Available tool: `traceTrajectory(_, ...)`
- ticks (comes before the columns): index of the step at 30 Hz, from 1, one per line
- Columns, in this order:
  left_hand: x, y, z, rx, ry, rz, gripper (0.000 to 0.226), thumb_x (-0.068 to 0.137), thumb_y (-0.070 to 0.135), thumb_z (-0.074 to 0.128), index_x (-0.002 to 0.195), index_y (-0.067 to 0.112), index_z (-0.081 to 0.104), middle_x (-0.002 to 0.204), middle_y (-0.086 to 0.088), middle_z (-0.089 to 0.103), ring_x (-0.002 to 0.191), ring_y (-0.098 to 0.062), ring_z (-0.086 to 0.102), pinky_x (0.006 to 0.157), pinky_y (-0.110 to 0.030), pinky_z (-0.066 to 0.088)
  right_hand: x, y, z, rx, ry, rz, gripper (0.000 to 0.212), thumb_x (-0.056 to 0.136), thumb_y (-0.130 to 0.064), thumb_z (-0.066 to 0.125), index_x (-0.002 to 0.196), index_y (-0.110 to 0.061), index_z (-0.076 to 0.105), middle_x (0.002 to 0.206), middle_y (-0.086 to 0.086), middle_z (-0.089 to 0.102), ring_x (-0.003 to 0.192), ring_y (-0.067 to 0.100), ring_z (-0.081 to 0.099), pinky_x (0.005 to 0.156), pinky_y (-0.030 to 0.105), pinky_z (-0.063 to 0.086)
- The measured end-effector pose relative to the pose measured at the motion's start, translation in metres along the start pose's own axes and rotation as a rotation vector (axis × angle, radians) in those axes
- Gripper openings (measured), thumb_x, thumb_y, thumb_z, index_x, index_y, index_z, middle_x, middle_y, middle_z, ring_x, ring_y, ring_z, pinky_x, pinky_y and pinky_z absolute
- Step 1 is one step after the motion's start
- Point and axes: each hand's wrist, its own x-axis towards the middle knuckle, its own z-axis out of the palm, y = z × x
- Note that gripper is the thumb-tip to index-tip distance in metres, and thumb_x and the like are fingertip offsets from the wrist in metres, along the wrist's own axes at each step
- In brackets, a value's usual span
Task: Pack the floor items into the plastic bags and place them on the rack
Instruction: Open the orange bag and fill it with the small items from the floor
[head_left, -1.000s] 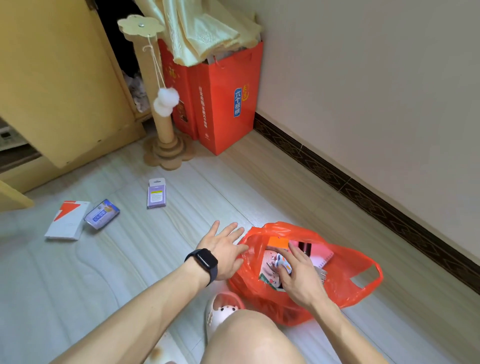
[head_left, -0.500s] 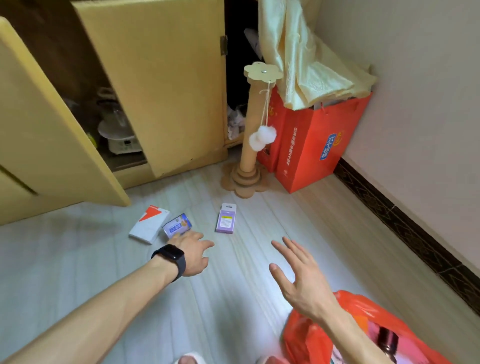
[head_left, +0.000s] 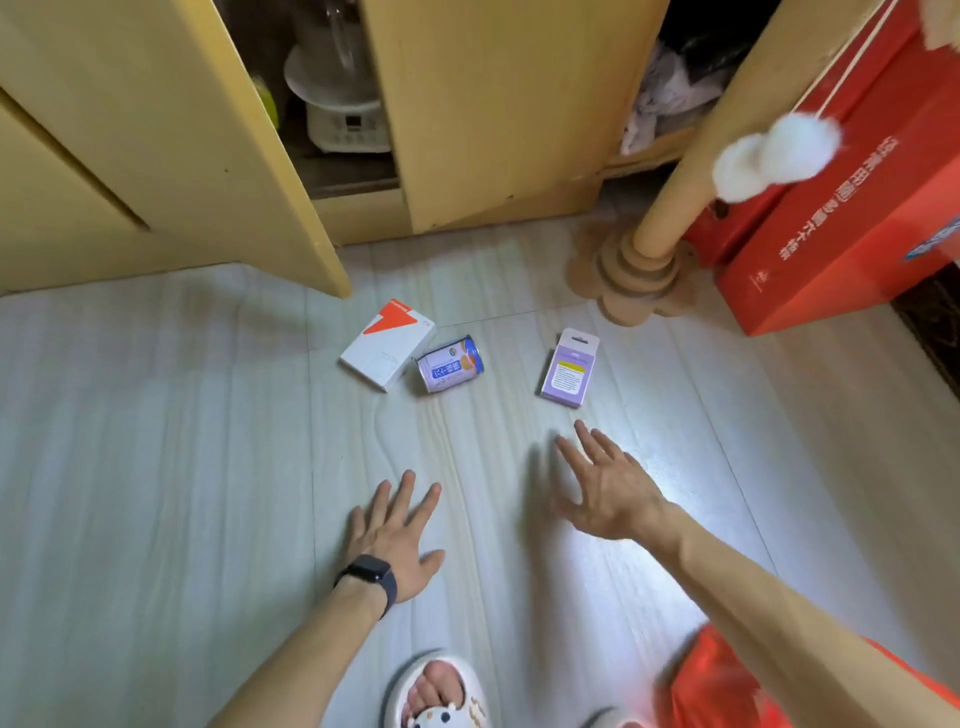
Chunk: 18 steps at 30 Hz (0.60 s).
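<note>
Orange plastic bag (head_left: 727, 686) lies nearest. Left hand (head_left: 395, 540) and right hand (head_left: 602, 493) reach low over the floor (head_left: 156, 467), each grip spread and empty. Beyond them lies the purple box (head_left: 569, 370), probably light and stiff: take it by the long edges. The smooth can (head_left: 451, 364), lying beside the white box (head_left: 387, 345), may roll.

You get nothing fully legible here. The red gift box (head_left: 831, 234) at the floor's right edge carries a line of white Chinese characters, blurred. The can (head_left: 451, 364) label has Chinese characters, unclear. The purple box (head_left: 569, 369) print is too small.
</note>
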Motion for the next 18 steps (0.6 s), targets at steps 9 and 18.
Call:
traceTrajectory(9, 0.011, -0.007, -0.012, 0.024, 0.079, 0.068, 0.073, 0.088, 0.064, 0.038, 0.152, 0.044, 0.008, 0.163, -0.001, 0.003, 0.146, -0.025, 0.015, 0.115, -0.044, 0.014, 0.083, -0.001, -0.008, 0.110, 0.026, 0.146, 0.104, 0.084, -0.080, 0.036, 0.156, -0.024, -0.013, 0.163, -0.005, -0.024, 0.151, 0.020, -0.017, 0.121, 0.054, 0.004)
traceTrajectory(18, 0.113, 0.005, -0.129, -0.088, 0.465, 0.145, 0.089, 0.086, 0.050, 0.060, 0.154, 0.039, 0.004, 0.163, -0.006, -0.001, 0.148, -0.029, 0.007, 0.118, -0.050, 0.011, 0.000, -0.025, 0.107, 0.064, 0.242, 0.050, 0.104, 0.082, -0.083, 0.021, 0.158, -0.017, -0.006, 0.164, -0.001, -0.017, 0.152, 0.025, -0.012, 0.120, 0.056, 0.007)
